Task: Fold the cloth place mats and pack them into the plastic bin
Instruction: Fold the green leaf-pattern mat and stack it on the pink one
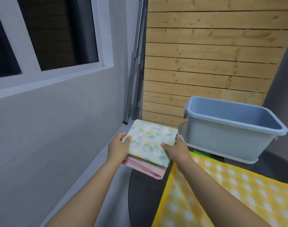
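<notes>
I hold a stack of folded place mats in the air, left of the bin. The top mat is white with green and yellow leaves; a pink folded mat lies under it, and a green edge shows between them. My left hand grips the stack's left side, thumb on top. On the stack's right side, my right hand holds on, thumb on top. The grey-blue plastic bin stands open at the right, and nothing shows in the part of its inside that I see. A yellow checked mat lies unfolded on the dark table.
The dark round table carries the bin, which stands on a white lid. A grey wall with a window is at the left. A wooden slat wall is behind. Folded metal poles lean in the corner.
</notes>
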Demonstrator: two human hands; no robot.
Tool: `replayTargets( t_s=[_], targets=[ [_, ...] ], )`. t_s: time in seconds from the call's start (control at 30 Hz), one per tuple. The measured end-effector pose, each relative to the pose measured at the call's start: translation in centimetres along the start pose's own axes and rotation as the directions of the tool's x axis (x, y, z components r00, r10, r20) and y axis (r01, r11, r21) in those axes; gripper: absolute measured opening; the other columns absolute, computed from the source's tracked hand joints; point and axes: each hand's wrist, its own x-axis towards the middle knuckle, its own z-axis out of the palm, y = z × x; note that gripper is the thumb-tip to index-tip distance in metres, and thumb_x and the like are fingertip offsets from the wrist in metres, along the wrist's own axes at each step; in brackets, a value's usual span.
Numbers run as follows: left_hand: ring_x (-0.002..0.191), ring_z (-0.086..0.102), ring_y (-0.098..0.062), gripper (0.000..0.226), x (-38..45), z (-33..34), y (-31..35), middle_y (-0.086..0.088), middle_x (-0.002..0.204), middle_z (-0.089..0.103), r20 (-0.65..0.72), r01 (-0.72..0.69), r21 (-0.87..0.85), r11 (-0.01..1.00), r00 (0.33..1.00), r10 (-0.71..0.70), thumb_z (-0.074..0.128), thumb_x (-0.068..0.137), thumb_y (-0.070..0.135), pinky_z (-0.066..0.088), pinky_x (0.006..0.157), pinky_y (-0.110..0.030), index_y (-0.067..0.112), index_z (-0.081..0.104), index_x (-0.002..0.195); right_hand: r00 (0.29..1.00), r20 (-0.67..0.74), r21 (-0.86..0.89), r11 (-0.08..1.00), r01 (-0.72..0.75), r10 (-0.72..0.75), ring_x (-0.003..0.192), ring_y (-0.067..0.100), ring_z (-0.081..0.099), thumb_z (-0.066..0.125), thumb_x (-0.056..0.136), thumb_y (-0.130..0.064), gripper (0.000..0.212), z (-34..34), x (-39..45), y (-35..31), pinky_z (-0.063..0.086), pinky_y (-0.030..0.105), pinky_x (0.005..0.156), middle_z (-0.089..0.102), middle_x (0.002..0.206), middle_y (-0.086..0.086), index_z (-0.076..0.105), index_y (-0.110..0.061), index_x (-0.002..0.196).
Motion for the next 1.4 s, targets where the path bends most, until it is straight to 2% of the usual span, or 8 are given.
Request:
replayTargets(
  t_s=[0.17, 0.3, 0.43, 0.67, 0.83, 1.0, 1.23, 1.4],
  targets=[
    [0.104, 0.058, -0.025, 0.028, 0.7, 1.1, -1.9, -0.001, 0.108, 0.060, 0.076, 0.028, 0.132, 0.991, 0.996, -0.038, 0.053, 0.094, 0.029, 0.051, 0.084, -0.036, 0.016, 0.061, 0.118, 0.999, -0.024, -0.310, 0.949, -0.052, 0.047, 0.120, 0.029, 0.049, 0.072, 0.079, -0.026, 0.067, 1.4, 0.5, 1.6, 0.045, 0.035, 0.096, 0.050, 0.132, 0.013, 0.037, -0.005, 0.133],
    [0.107, 0.055, -0.025, 0.026, 0.7, 1.9, -3.7, -0.001, 0.112, 0.058, 0.145, 0.079, 0.188, 0.979, 0.984, -0.108, 0.054, 0.090, 0.034, 0.052, 0.087, -0.043, 0.024, 0.062, 0.112, 0.998, -0.011, -0.396, 0.917, -0.054, 0.054, 0.129, 0.028, 0.037, 0.061, 0.089, -0.020, 0.084, 2.0, -0.4, 2.4, 0.035, 0.028, 0.097, 0.023, 0.147, 0.018, 0.005, -0.002, 0.148],
    [0.095, 0.056, -0.017, 0.022, -0.1, 2.4, -4.0, 0.004, 0.103, 0.058, 0.150, 0.095, 0.077, 0.993, 0.983, -0.105, 0.051, 0.095, 0.023, 0.050, 0.081, -0.032, 0.018, 0.061, 0.113, 0.998, -0.047, -0.467, 0.883, -0.050, 0.032, 0.135, 0.026, 0.025, 0.053, 0.093, -0.016, 0.086, 2.6, -1.7, 2.8, 0.025, 0.026, 0.105, 0.013, 0.150, 0.015, -0.012, -0.001, 0.148],
    [0.086, 0.055, -0.014, 0.025, -1.6, 3.4, -3.4, 0.004, 0.102, 0.057, 0.115, 0.046, 0.115, 0.992, 0.992, -0.059, 0.050, 0.095, 0.025, 0.037, 0.055, -0.018, 0.014, 0.054, 0.118, 0.999, -0.002, -0.772, 0.635, 0.026, -0.044, 0.142, 0.030, 0.010, 0.039, 0.092, -0.017, 0.074, 1.9, -1.8, 3.4, 0.013, 0.039, 0.113, -0.004, 0.157, 0.012, -0.005, -0.028, 0.150],
    [0.094, 0.053, -0.011, 0.031, -1.9, 3.4, -2.7, 0.009, 0.109, 0.058, 0.251, -0.030, 0.165, 0.986, 0.968, -0.013, 0.048, 0.095, 0.031, 0.041, 0.069, -0.022, 0.022, 0.052, 0.124, 1.000, 0.012, -0.864, 0.503, 0.020, -0.018, 0.144, 0.027, 0.005, 0.024, 0.094, -0.024, 0.059, 0.9, -1.5, 4.4, 0.006, 0.041, 0.115, -0.005, 0.158, 0.012, 0.006, -0.034, 0.150],
    [0.128, 0.045, -0.014, 0.052, -2.0, 1.1, -1.9, 0.012, 0.141, 0.047, 0.374, 0.043, 0.085, 0.995, 0.925, -0.072, 0.048, 0.092, 0.042, 0.039, 0.106, -0.037, 0.032, 0.039, 0.143, 1.000, 0.010, -0.810, 0.587, -0.007, 0.026, 0.145, 0.031, 0.003, 0.022, 0.097, -0.026, 0.055, -0.2, -1.8, 3.6, 0.008, 0.043, 0.115, 0.003, 0.158, 0.015, 0.010, -0.036, 0.149],
    [0.105, 0.057, -0.015, 0.022, -5.3, -0.6, 0.7, 0.008, 0.113, 0.060, 0.349, -0.033, 0.124, 0.992, 0.937, -0.013, 0.045, 0.091, 0.038, 0.047, 0.088, -0.034, 0.034, 0.052, 0.112, 0.998, 0.052, -0.726, 0.685, 0.062, -0.036, 0.135, 0.035, 0.032, 0.030, 0.098, -0.039, 0.047, -2.9, -5.1, 2.9, 0.033, 0.040, 0.107, 0.017, 0.155, 0.017, 0.029, -0.038, 0.145],
    [0.132, 0.038, -0.027, 0.070, -8.3, -1.2, 2.4, -0.007, 0.142, 0.039, 0.322, -0.064, 0.189, 0.980, 0.947, 0.000, 0.038, 0.071, 0.063, 0.038, 0.105, -0.049, 0.034, 0.040, 0.135, 0.996, 0.048, -0.706, 0.703, 0.084, -0.072, 0.135, 0.033, 0.035, 0.033, 0.099, -0.039, 0.045, -4.9, -9.0, 2.4, 0.030, 0.040, 0.107, 0.016, 0.156, 0.016, 0.030, -0.038, 0.144]
  ],
)
